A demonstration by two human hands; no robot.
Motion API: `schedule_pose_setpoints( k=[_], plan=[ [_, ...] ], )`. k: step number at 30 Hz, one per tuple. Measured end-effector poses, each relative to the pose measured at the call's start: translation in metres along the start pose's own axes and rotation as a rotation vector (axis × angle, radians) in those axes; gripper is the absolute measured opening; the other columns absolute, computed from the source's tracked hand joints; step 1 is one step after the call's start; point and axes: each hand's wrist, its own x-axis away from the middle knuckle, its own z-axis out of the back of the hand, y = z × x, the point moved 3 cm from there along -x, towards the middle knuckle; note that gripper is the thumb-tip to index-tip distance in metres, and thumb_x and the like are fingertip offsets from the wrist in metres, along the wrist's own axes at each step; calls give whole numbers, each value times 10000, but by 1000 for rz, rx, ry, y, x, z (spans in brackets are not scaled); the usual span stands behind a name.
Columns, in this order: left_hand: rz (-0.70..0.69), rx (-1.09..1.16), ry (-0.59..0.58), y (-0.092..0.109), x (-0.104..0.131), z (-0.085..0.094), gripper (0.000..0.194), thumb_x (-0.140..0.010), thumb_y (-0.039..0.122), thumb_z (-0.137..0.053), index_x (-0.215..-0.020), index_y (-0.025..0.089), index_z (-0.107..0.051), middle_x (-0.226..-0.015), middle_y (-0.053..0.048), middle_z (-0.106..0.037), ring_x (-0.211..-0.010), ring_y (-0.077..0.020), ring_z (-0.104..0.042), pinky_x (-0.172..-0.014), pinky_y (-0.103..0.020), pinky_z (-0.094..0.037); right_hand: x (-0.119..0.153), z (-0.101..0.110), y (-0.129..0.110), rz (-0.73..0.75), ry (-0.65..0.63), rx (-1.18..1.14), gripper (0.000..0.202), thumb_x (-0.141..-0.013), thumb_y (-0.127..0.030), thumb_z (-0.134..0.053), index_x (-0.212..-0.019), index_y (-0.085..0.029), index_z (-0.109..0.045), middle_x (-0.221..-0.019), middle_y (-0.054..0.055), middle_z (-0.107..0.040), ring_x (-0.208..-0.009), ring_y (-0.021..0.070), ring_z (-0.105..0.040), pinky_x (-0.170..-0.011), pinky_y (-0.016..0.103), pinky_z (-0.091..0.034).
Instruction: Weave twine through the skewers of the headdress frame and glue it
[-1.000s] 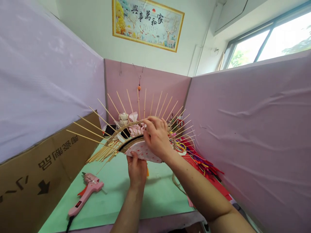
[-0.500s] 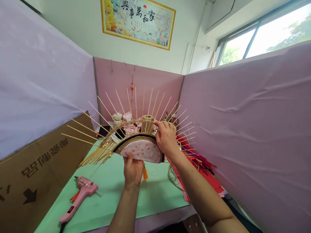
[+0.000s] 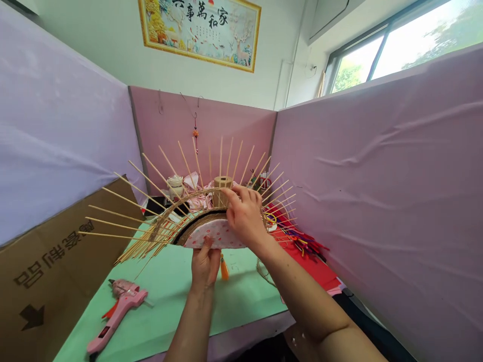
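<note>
A half-round fan frame (image 3: 207, 234), faced with white cloth with pink spots and edged in black and brown, is held up above the table. Thin wooden sticks (image 3: 184, 160) spread out from it in an arc, with a band of twine (image 3: 168, 211) woven across them. My left hand (image 3: 206, 266) grips the frame's straight lower edge, thumb on the cloth. At the upper right, my right hand (image 3: 245, 213) has its fingers curled on the twine band, index finger pointing left along it; what lies under its fingers is partly hidden. An orange tassel (image 3: 224, 268) hangs behind the frame.
A pink glue gun (image 3: 119, 306) lies on the green tabletop (image 3: 169, 317) at left, beside a cardboard sheet (image 3: 56, 271). Loose sticks (image 3: 132, 250) lie behind the fan. At back stands a twine spool (image 3: 223, 182); red sheets (image 3: 315, 269) and coloured strips (image 3: 307, 245) are at right.
My right hand has moved left along the twine band. The fan has turned and shifted slightly left in view, and the whole scene has shifted a little left with the camera.
</note>
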Motion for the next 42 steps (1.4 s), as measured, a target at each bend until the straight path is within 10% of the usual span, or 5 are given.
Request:
schedule_pose_setpoints(
  k=[5,16,22,42],
  plan=[
    [-10,52,91,2,-4,4,299,-756,116,-695,-1013,263,-655,-997,10,-712,-1035,-153,-631,-1066,-406,-396,10,13,34,-194,238,-82,317,-870,-163,-448,-1154,-217,-578,-1130,83,-583,-1091,232,-484,-959,398,-333],
    [-21,66,39,2,-2,2,278,-780,130,-689,-1022,264,-662,-1061,3,-702,-1130,-161,-589,-1116,-428,-322,12,4,44,-162,130,12,192,-881,-229,-509,-1016,-238,-645,-1079,95,-536,-1024,267,-453,-869,429,-382],
    [-23,89,81,5,-5,5,265,-846,116,-604,-1051,275,-652,-1070,7,-702,-1130,-145,-588,-1124,-421,-318,26,18,66,-189,325,-160,306,-880,-211,-486,-1178,-206,-553,-1102,105,-499,-1046,236,-480,-916,412,-403],
    [-23,103,89,2,-4,5,268,-851,87,-578,-1025,276,-655,-1036,25,-707,-1120,-126,-588,-1111,-385,-347,41,1,87,-348,204,-70,143,-871,-301,-554,-865,-210,-664,-885,63,-592,-874,230,-509,-781,367,-393]
  ],
)
